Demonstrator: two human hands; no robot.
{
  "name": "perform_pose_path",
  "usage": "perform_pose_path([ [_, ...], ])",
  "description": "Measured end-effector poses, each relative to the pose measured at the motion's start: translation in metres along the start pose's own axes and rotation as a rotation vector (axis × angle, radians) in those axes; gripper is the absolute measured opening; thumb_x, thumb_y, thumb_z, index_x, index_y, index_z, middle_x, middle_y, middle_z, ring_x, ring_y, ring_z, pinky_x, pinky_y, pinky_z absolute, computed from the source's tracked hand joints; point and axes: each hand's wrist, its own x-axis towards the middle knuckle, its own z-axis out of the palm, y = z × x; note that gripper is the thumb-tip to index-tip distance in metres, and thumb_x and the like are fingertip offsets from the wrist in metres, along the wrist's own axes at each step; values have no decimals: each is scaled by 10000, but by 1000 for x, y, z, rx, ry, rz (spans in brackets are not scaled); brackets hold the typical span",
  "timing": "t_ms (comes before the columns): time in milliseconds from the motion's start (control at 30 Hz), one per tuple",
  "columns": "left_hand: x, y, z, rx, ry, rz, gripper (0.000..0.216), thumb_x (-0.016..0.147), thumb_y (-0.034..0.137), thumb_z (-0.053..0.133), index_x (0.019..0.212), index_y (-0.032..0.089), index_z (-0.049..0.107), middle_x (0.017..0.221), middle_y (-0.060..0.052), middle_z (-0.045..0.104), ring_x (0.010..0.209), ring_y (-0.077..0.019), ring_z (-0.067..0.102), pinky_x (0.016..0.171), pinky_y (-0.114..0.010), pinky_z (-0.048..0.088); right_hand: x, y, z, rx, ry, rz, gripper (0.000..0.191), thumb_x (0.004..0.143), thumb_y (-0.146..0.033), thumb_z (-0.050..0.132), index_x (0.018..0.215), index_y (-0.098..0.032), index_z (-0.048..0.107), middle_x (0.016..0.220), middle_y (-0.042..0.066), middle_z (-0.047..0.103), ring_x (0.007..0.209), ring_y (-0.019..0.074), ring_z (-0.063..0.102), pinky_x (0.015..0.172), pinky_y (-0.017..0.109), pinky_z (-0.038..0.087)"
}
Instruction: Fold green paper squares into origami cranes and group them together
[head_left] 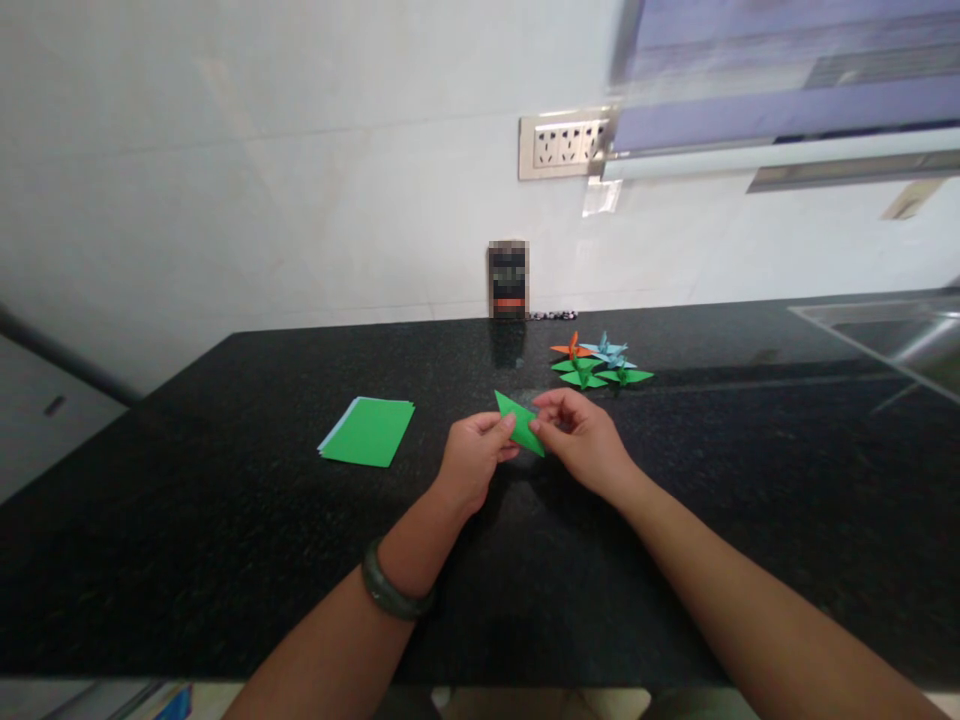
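Observation:
A small folded piece of green paper [521,424] is held between my two hands, above the middle of the dark counter. My left hand [474,455] pinches its left side, thumb on top and fingers beneath. On the right, my right hand [583,437] grips the paper's edge between thumb and forefinger. Left of my hands lies a stack of square paper [367,432], green on top with pale blue sheets showing at its edge. Several folded paper cranes [583,374] in green, orange and light blue stand together beyond my right hand.
A phone-like device [509,280], its face pixelated, leans against the white wall with a beaded strap [553,316] beside it. The black speckled counter [225,520] runs to a metal sink [892,325] at the right. A socket panel [564,145] is on the wall.

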Motion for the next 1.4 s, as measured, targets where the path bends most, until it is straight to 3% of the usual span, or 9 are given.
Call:
perform_pose_path([
  [133,-1,-1,2,102,10,60,188,635,298,695,642,112,670,578,-9,610,530,-86,536,547,-211,461,-3,0,-1,-353,-29,-197,176,682,-235,635,857,-210,624,711,10,587,618,135,514,584,271,410],
  [267,0,-2,2,134,12,90,176,646,289,685,660,114,680,594,-13,624,540,-92,546,550,-215,466,-4,-2,-2,-465,-22,-229,180,729,-211,559,888,-195,642,777,46,636,673,161,557,636,298,429],
  [400,2,0,-1,-6,25,7,174,665,282,676,678,111,649,610,-21,637,536,-96,575,540,-214,476,-2,-1,-1,-242,6,-88,219,736,-168,504,915,-194,627,789,39,651,663,156,579,616,299,451],
  [567,5,4,-3,-224,-22,-128,130,720,230,628,707,105,592,607,-38,643,505,-110,597,500,-212,475,2,-5,0,186,-85,120,164,702,-241,587,859,-193,585,638,-18,597,547,117,550,517,256,459],
  [700,4,6,-4,-259,-28,-157,91,737,195,609,722,108,587,605,-36,642,500,-108,597,496,-210,475,2,-6,-3,107,-115,99,151,681,-237,612,821,-182,627,632,-18,595,532,105,527,533,259,455],
  [800,3,6,-4,-254,-98,-156,81,703,145,631,768,99,617,664,-37,658,552,-100,611,545,-204,483,3,-2,-5,0,-74,43,139,675,-226,616,799,-183,663,677,0,615,582,113,528,555,258,441],
  [1000,2,5,-4,-276,-245,-116,385,590,-4,657,951,124,621,826,-36,684,695,-109,640,653,-200,496,7,2,-8,67,5,110,152,653,-244,645,781,-173,685,691,7,633,585,116,526,570,267,438],
  [1200,4,6,-6,-263,-125,-171,60,768,121,568,825,115,583,686,-30,649,543,-94,616,518,-186,494,3,-8,-10,258,-153,191,214,644,-241,674,847,-174,690,704,-6,635,551,90,534,563,250,449],
  [1400,4,8,-6,-292,-80,-198,55,812,111,514,785,112,562,617,-21,624,489,-85,595,478,-172,483,0,-6,-11,458,-258,236,315,624,-222,722,934,-188,678,716,-9,645,588,83,556,595,240,474],
])
